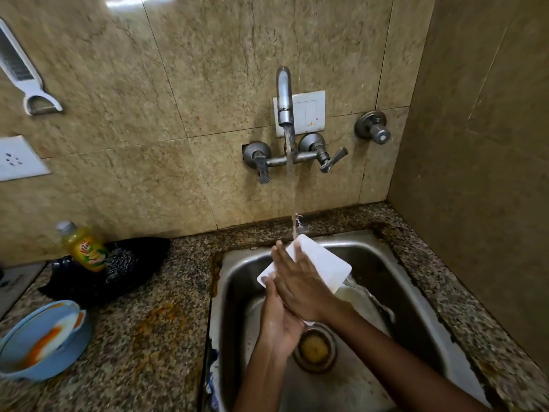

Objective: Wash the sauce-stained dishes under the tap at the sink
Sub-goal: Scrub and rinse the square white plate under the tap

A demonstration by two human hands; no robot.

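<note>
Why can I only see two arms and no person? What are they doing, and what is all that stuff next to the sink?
The camera sits on the person's head and looks down, so you see only their arms, as if through their eyes. There is just this one picture.

The left hand holds a white plate from below, so it is closed around the plate. The right hand lies flat and open on the plate, rubbing it. Water runs from the tap on the wall down onto the plate's top edge. All this happens over the metal sink.

On the counter to the left are blue bowls with orange sauce inside, not yet washed. Behind them stands a yellow soap bottle beside a scrubber, on something black. A white grater hangs on the wall.
</note>
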